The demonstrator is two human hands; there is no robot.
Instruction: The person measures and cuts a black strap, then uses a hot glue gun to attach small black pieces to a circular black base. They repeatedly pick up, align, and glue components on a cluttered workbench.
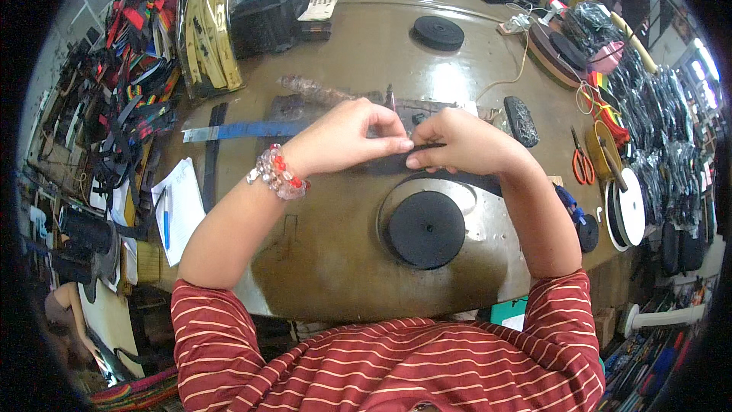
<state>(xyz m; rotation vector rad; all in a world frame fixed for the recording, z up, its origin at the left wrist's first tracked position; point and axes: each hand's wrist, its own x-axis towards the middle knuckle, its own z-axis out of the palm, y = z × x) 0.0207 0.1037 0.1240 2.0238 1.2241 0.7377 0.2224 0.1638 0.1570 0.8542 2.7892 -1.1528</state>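
Looking matte black, a strip (385, 164) shows beneath the left hand (358, 133).

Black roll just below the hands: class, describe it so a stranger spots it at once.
On the brown table, find where the left hand and right hand come together. Just below them in the picture lies a round black roll. It lies nearer than the far roll and looks larger than the small roll at right.

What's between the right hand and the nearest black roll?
In the head view, a stretch of black band lies between the right hand and the black roll.
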